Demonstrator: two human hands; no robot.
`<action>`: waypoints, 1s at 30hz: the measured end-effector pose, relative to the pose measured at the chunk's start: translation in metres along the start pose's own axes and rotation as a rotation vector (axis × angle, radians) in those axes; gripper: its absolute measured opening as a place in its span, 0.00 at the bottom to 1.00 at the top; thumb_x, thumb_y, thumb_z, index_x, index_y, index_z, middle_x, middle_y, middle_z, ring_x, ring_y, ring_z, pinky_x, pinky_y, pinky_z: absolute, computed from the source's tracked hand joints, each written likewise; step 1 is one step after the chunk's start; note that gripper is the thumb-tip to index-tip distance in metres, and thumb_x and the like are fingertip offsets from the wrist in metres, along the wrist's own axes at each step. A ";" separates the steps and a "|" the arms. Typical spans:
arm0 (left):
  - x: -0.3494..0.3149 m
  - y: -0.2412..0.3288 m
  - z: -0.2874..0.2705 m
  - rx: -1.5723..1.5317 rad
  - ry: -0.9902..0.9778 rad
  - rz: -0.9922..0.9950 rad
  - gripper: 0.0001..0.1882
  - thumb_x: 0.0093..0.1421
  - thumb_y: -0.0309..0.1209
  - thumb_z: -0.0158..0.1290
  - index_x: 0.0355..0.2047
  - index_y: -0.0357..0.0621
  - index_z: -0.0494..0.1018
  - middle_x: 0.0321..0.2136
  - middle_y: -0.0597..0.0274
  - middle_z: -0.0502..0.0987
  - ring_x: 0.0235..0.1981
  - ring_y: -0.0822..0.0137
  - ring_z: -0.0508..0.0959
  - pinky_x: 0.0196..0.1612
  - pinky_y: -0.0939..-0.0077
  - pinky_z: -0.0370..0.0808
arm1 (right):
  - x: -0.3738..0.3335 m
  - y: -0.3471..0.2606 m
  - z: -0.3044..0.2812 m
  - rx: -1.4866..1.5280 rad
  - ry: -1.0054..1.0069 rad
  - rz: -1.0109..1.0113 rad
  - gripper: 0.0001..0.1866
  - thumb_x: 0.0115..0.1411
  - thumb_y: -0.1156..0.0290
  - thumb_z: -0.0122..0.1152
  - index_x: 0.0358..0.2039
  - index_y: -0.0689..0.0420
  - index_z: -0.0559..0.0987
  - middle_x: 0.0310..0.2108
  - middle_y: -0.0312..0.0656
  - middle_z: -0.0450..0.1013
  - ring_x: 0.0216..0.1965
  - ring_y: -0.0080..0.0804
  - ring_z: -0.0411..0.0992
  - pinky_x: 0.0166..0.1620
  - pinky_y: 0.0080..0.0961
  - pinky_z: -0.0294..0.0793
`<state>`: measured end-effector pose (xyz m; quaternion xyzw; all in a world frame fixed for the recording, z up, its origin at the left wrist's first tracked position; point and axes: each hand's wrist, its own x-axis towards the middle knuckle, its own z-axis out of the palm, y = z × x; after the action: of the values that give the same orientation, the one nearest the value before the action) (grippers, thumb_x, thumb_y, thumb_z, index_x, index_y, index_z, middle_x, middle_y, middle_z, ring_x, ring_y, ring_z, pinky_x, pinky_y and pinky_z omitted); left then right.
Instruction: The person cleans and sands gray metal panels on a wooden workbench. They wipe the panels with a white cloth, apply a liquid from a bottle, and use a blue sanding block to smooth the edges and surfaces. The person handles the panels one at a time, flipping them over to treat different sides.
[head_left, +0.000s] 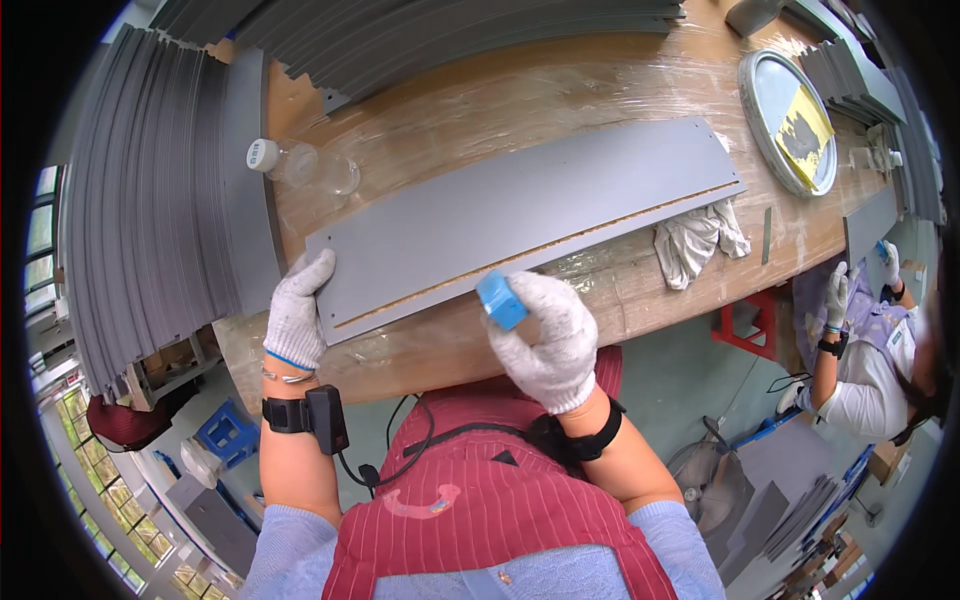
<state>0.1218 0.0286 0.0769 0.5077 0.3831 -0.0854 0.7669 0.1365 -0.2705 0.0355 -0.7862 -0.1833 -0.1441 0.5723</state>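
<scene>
A long grey panel (pixel 530 195) lies aslant on the table, with a narrow groove of bare brown board running along its near edge. My left hand (pixel 298 308), in a white knit glove, grips the panel's left end, thumb on top. Pinched in my gloved right hand (pixel 553 345) is a small blue block (pixel 502 300), just at the panel's near edge; whether it touches the panel I cannot tell. A crumpled white cloth (pixel 690 248) sits by the panel's right end, partly under it.
Film covers the wooden table (pixel 440 130). Grey panels are stacked at the left (pixel 150 190) and far side (pixel 450 40). A clear bottle (pixel 305 167) lies behind the panel. At right are a round tub lid (pixel 760 110) with a yellow sheet (pixel 806 140), a red stool (pixel 755 325) and a co-worker (pixel 865 350).
</scene>
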 end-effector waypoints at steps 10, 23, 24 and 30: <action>-0.045 0.035 0.020 -0.147 -0.151 0.065 0.26 0.67 0.30 0.54 0.62 0.32 0.66 0.51 0.47 0.78 0.49 0.56 0.83 0.54 0.60 0.83 | 0.012 -0.005 -0.040 -0.093 0.291 0.252 0.24 0.56 0.81 0.73 0.53 0.62 0.75 0.48 0.42 0.75 0.46 0.29 0.75 0.52 0.26 0.75; -0.067 0.045 0.026 -0.211 -0.308 0.082 0.23 0.65 0.30 0.55 0.57 0.28 0.71 0.46 0.47 0.81 0.46 0.59 0.84 0.53 0.64 0.83 | 0.045 -0.148 0.033 0.109 -0.479 -0.317 0.31 0.42 0.73 0.79 0.50 0.57 0.78 0.42 0.48 0.80 0.38 0.47 0.80 0.42 0.40 0.79; -0.065 0.044 0.025 -0.219 -0.322 0.077 0.22 0.65 0.30 0.55 0.57 0.29 0.71 0.46 0.47 0.81 0.46 0.59 0.84 0.53 0.65 0.83 | 0.046 -0.149 0.035 0.082 -0.422 -0.348 0.28 0.43 0.72 0.78 0.48 0.57 0.79 0.39 0.47 0.80 0.35 0.46 0.80 0.37 0.38 0.78; -0.062 0.039 0.021 -0.276 -0.324 0.075 0.22 0.65 0.30 0.56 0.57 0.28 0.71 0.47 0.47 0.81 0.47 0.58 0.84 0.53 0.64 0.83 | 0.035 -0.118 0.006 -0.203 -0.171 -0.293 0.31 0.44 0.77 0.76 0.50 0.57 0.75 0.39 0.45 0.81 0.34 0.44 0.80 0.42 0.36 0.79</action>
<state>0.1098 0.0135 0.1509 0.3913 0.2439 -0.0839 0.8834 0.1142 -0.2281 0.1485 -0.8142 -0.3283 -0.1764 0.4452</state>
